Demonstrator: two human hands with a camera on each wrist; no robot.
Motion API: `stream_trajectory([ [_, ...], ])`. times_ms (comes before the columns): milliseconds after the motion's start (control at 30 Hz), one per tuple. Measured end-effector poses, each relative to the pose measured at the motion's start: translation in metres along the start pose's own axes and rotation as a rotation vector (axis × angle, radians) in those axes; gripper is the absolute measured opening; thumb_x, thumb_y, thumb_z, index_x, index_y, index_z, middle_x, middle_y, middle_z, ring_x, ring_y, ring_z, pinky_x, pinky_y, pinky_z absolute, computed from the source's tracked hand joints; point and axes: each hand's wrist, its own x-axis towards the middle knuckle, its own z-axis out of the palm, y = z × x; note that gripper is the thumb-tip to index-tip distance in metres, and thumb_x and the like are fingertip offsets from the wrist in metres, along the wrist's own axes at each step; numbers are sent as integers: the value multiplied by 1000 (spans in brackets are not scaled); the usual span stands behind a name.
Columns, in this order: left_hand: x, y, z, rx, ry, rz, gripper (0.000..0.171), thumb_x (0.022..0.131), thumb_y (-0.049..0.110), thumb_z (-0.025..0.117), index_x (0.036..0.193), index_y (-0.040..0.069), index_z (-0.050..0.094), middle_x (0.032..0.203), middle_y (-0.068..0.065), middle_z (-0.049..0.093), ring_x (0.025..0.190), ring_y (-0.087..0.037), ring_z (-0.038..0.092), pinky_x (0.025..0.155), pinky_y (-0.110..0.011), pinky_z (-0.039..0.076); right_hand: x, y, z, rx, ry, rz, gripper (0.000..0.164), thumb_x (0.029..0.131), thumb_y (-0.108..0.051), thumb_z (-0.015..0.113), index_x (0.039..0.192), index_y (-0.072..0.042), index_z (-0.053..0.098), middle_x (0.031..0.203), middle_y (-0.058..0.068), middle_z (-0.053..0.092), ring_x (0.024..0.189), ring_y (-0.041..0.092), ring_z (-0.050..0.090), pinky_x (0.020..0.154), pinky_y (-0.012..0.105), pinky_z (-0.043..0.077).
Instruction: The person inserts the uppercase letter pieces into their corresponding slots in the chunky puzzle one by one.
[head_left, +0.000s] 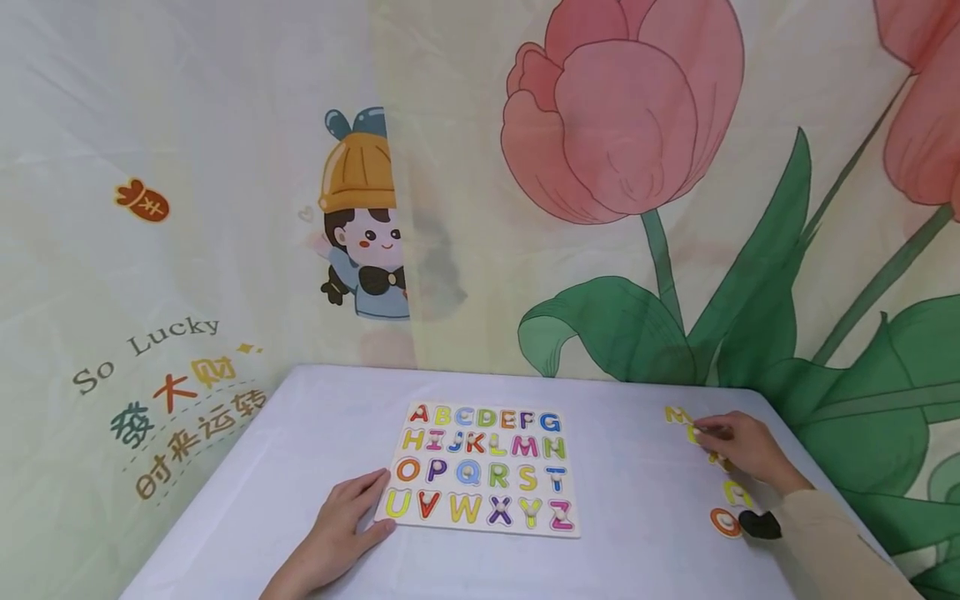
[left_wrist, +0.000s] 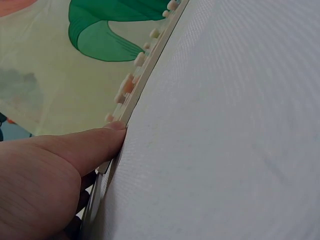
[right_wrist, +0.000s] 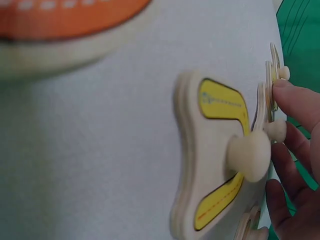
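Note:
My left hand (head_left: 337, 521) holds the near left corner of a wooden alphabet puzzle board (head_left: 480, 530), thumb at the near edge and fingers along the left side. In the left wrist view the thumb tip presses the board's edge (left_wrist: 145, 75); the other fingers are mostly hidden. At the table's right, my right hand (head_left: 742, 450) pinches a yellow letter piece (head_left: 692, 434) with thumb and fingertip. A yellow M piece (head_left: 677, 414) lies just beyond. Nearer are an orange piece (head_left: 716, 457), a yellow piece (head_left: 737, 492) and an orange O (head_left: 724, 522).
A white cloth covers the table (head_left: 630, 500). A printed curtain (head_left: 450, 167) with tulips and a cartoon figure hangs behind and around it. Under the right wrist is a black device (head_left: 760, 525). The yellow piece with a round knob (right_wrist: 250, 155) looms close in the right wrist view.

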Motion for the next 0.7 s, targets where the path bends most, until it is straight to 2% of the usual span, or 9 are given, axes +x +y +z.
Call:
stream_trajectory([
  [333,0,1,-1,6,-2,-2,76,97,44,78,161,15,48,166,2,43,152,-30,33,123,-58,33,3,1,3,30,9,68,34,98,-26,78,117,2,79,101,12,71,82,19,63,58,27,55],
  [567,-1,1,-1,-6,-6,-1,77,97,44,77,161,15,48,166,2,43,153,-29,33,123,-58,33,3,0,4,0,40,48,28,97,-23,79,111,1,81,99,12,72,80,17,64,56,26,54],
  [700,-1,1,-1,0,-4,7,77,97,46,77,161,15,48,166,3,43,153,-30,33,123,-58,33,3,-10,4,-27,57,22,28,97,-26,81,110,-1,82,102,14,71,83,20,64,56,26,54],
])
